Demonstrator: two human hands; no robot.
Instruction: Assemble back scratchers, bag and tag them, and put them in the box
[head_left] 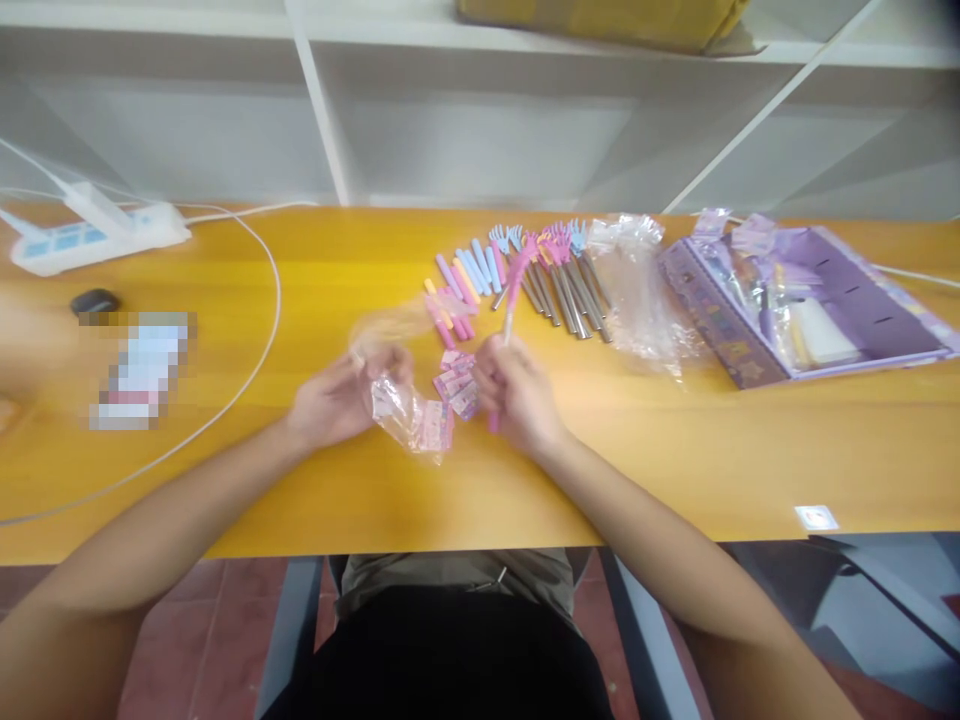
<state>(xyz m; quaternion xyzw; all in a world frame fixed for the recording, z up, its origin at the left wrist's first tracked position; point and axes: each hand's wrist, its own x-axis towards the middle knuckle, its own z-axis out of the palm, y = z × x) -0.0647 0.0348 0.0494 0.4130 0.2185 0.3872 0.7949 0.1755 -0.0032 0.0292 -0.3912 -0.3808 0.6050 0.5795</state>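
My left hand [341,395] is closed on a clear plastic bag [397,410], which hangs down beside a small pink card [435,427]. In my right hand [521,395], closed, is a pink back scratcher [515,285], its claw end pointing up and away. Between and beyond my hands lie pink printed cards [457,380] and short pink, purple, orange and blue tubes [472,268]. Further right is a row of back scratchers [566,285] with metal rods and pink, blue or orange claws.
Clear plastic bags [637,290] lie beside a purple box [817,300] holding packaged items. A power strip [101,235], black mouse-like object [95,301], blurred-out phone [146,370] and white cable [277,290] are at left. A small card [816,517] lies near the front edge.
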